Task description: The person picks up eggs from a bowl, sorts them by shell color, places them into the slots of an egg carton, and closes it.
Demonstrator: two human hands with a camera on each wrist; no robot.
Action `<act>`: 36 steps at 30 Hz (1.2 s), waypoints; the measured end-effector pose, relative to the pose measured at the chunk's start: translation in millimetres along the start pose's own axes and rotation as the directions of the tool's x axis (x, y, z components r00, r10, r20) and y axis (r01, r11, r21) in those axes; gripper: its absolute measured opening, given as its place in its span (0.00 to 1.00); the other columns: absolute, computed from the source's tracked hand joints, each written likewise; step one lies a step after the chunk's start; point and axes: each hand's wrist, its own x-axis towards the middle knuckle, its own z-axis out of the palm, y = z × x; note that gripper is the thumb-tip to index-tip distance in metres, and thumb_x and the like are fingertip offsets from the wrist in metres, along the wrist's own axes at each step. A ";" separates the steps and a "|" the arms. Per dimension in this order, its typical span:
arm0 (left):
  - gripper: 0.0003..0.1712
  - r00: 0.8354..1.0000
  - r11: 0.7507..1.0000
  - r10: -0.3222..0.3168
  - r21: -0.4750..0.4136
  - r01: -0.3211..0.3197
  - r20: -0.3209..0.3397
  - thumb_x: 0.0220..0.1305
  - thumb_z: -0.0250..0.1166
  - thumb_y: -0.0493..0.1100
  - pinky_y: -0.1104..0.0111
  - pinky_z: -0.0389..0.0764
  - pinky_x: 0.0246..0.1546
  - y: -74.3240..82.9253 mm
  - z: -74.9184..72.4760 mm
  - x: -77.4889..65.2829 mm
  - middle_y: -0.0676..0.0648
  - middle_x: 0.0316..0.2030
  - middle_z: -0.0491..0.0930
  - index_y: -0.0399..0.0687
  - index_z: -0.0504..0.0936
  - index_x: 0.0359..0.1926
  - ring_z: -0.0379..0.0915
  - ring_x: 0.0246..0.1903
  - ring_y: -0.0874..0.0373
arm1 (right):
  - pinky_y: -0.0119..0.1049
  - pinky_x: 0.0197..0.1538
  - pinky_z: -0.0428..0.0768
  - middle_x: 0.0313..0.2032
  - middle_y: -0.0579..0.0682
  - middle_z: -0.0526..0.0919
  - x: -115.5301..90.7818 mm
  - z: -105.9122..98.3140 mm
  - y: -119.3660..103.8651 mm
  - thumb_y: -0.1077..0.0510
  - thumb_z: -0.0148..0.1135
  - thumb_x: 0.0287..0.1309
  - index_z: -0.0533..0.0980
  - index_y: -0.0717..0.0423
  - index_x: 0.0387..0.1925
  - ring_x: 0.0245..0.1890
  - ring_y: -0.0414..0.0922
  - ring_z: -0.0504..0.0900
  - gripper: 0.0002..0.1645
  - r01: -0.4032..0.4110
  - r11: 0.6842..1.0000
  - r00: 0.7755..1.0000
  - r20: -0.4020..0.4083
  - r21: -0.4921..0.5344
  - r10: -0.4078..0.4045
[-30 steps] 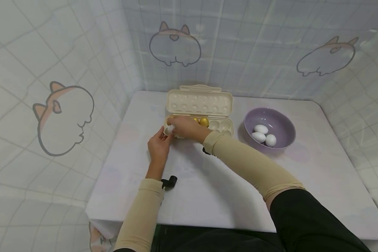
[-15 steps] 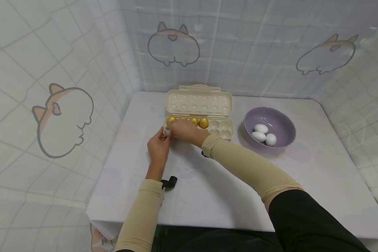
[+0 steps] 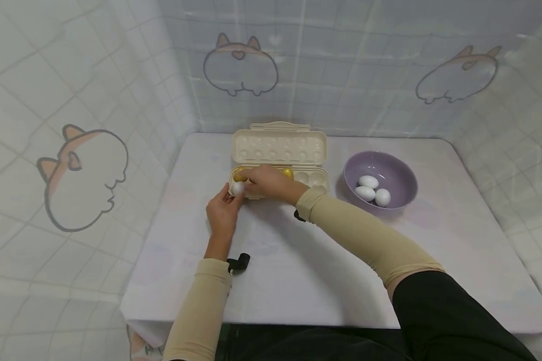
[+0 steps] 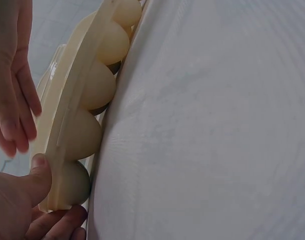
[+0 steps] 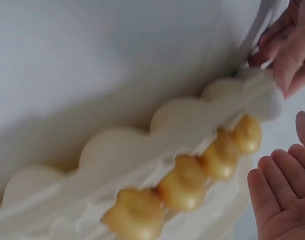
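Note:
A cream egg carton [image 3: 324, 176] lies with its lid folded back. Gold eggs [image 5: 182, 182] stand in a line along its back row, partly behind my right hand in the head view. One white egg [image 3: 238, 188] sits in the front left cell. My left hand [image 3: 222, 213] pinches the carton's left front corner; the left wrist view has the thumb on top of the rim and fingers beneath. Over the carton hovers my right hand [image 3: 268, 181], with extended fingers [image 5: 277, 182] holding nothing, beside the white egg.
A purple bowl [image 3: 404, 175] with three white eggs [image 3: 365, 193] stands right of the carton. The white-covered table [image 3: 298, 281] meets a patterned curtain [image 3: 343, 75] behind and at both sides.
My right hand has let go of the white egg, which now rests in the front left cell. My left hand keeps its grip on the carton corner. The head view has shifted slightly.

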 end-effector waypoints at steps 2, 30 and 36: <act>0.37 1.000 1.000 0.001 -0.005 -0.001 0.000 0.62 0.77 0.35 0.72 0.88 0.49 0.0 -1.8 1.4 0.31 0.62 0.81 0.36 0.76 0.71 0.87 0.56 0.43 | 0.45 0.63 0.85 0.60 0.51 0.88 -1.4 -7.3 5.2 0.51 0.62 0.76 0.78 0.49 0.68 0.55 0.48 0.86 0.23 -0.019 1.000 1.000 -0.006 0.017 0.019; 0.38 0.999 0.999 -0.039 0.026 0.040 -0.033 0.63 0.78 0.38 0.71 0.88 0.54 -1.3 -32.0 8.8 0.34 0.66 0.79 0.40 0.75 0.72 0.84 0.60 0.48 | 0.58 0.72 0.79 0.65 0.62 0.83 -128.9 -88.8 131.9 0.45 0.60 0.78 0.66 0.56 0.79 0.58 0.61 0.86 0.37 -0.475 0.880 0.879 -0.054 0.005 0.475; 0.38 0.998 0.998 -0.054 0.024 0.055 -0.028 0.64 0.77 0.38 0.71 0.88 0.56 -1.1 -34.8 9.7 0.34 0.66 0.78 0.41 0.74 0.73 0.83 0.62 0.49 | 0.61 0.74 0.76 0.69 0.65 0.79 -151.0 -80.5 145.0 0.47 0.57 0.79 0.69 0.63 0.75 0.68 0.65 0.78 0.34 -0.510 0.860 0.860 0.023 -0.020 0.510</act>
